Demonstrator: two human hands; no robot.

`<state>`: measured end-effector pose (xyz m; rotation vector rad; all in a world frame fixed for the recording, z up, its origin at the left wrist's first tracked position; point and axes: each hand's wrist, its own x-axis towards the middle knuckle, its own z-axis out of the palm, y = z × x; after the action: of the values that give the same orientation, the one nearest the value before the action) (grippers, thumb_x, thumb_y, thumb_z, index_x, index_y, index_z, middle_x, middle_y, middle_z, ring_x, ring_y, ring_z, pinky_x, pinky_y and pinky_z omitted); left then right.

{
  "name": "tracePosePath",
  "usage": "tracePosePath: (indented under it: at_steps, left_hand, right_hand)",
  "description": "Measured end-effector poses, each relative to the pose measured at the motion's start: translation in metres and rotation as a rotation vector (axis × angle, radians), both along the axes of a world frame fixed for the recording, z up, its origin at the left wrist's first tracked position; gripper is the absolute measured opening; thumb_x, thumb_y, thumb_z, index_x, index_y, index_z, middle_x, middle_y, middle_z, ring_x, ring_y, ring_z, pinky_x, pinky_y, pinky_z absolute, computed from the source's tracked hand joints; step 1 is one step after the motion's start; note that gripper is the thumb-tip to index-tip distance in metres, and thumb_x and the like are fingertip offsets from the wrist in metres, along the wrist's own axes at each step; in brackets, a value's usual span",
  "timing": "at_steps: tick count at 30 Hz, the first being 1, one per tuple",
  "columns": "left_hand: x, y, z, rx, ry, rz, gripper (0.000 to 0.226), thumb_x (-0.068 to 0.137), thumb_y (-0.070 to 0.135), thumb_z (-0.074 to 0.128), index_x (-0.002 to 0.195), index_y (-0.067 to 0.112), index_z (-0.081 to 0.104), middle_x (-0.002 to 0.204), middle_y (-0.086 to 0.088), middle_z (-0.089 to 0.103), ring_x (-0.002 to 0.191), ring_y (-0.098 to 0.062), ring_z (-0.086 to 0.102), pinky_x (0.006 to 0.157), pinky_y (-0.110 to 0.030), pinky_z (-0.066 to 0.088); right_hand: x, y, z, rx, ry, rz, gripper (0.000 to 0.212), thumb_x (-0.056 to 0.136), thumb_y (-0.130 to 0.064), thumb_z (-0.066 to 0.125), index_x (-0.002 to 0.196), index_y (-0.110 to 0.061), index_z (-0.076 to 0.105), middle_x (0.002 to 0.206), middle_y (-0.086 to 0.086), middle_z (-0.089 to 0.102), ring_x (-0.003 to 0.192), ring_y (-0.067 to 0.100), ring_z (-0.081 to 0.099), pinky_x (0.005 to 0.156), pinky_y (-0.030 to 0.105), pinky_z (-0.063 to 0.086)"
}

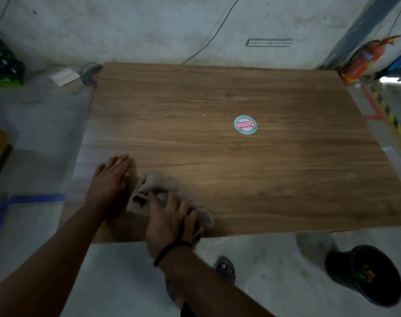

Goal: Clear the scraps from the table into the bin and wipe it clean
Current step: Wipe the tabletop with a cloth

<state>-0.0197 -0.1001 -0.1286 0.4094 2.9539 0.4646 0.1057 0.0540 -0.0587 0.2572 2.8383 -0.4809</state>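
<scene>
A wooden table (pixel 217 156) fills the middle of the view. My left hand (pixel 111 177) lies flat on its near left part, fingers straight. Just to the right, my right hand (pixel 169 216) presses down on a crumpled beige cloth (pixel 153 186) near the front edge, fingers curled over the cloth. A round teal and red sticker (pixel 245 124) sits on the tabletop right of centre, and a tiny white speck (pixel 204 115) lies left of it. A dark bin (pixel 368 275) with yellow and green scraps inside stands on the floor at the near right.
An orange-red fire extinguisher (pixel 364 60) leans by the table's far right corner. A dark crate (pixel 2 60) stands at the far left. Blue tape (pixel 23 200) marks the floor at left, yellow-black tape (pixel 391 120) at right. My sandalled foot (pixel 224 267) shows below the table's front edge.
</scene>
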Motion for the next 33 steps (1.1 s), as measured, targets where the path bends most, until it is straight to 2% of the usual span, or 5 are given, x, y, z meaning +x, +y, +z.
tracePosePath:
  at_steps: [9,12,17,25,33]
  left_hand:
    - [-0.016,-0.001,0.012,0.014,0.076,0.025,0.052,0.093,0.037,0.027,0.133,0.017,0.052,0.146,-0.007,0.044,0.136,-0.031,0.035,0.108,-0.046,0.023]
    - [-0.029,0.000,0.008,0.015,0.015,0.018,0.055,0.092,0.039,0.026,0.140,0.018,0.044,0.153,-0.005,0.033,0.144,-0.027,0.022,0.114,-0.046,0.013]
    - [-0.038,-0.002,-0.002,0.040,0.004,0.030,0.049,0.094,0.031,0.033,0.139,0.018,0.046,0.152,-0.004,0.036,0.143,-0.025,0.024,0.112,-0.045,0.017]
    - [-0.044,-0.011,0.016,0.060,0.020,-0.024,0.052,0.083,0.031,0.042,0.130,0.014,0.057,0.144,-0.008,0.047,0.133,-0.033,0.040,0.103,-0.049,0.030]
    - [-0.061,0.002,0.007,-0.007,0.029,0.016,0.054,0.090,0.040,0.031,0.134,0.016,0.052,0.147,-0.008,0.043,0.139,-0.030,0.033,0.109,-0.047,0.025]
  right_hand:
    - [-0.067,0.178,-0.014,0.291,0.053,-0.372,0.050,0.067,-0.026,0.054,0.117,-0.024,0.055,0.134,0.016,0.045,0.123,0.038,0.040,0.103,0.058,0.025]
    - [-0.074,0.152,-0.052,0.250,0.004,-0.335,0.040,0.084,-0.023,0.048,0.123,-0.021,0.055,0.146,0.014,0.039,0.138,0.037,0.028,0.108,0.069,0.006]
    - [-0.059,0.018,-0.050,0.167,-0.016,-0.122,0.037,0.083,-0.024,0.033,0.097,-0.022,0.068,0.121,0.015,0.063,0.118,0.041,0.055,0.099,0.072,0.028]
    - [-0.112,0.026,0.019,-0.046,0.124,-0.168,0.056,0.092,-0.025,0.009,0.140,-0.026,0.038,0.143,0.008,0.041,0.130,0.032,0.039,0.104,0.051,0.032]
    - [-0.158,0.201,-0.041,0.191,-0.030,-0.434,0.048,0.091,-0.021,0.040,0.137,-0.035,0.034,0.154,0.003,0.018,0.140,0.034,0.016,0.112,0.062,0.012]
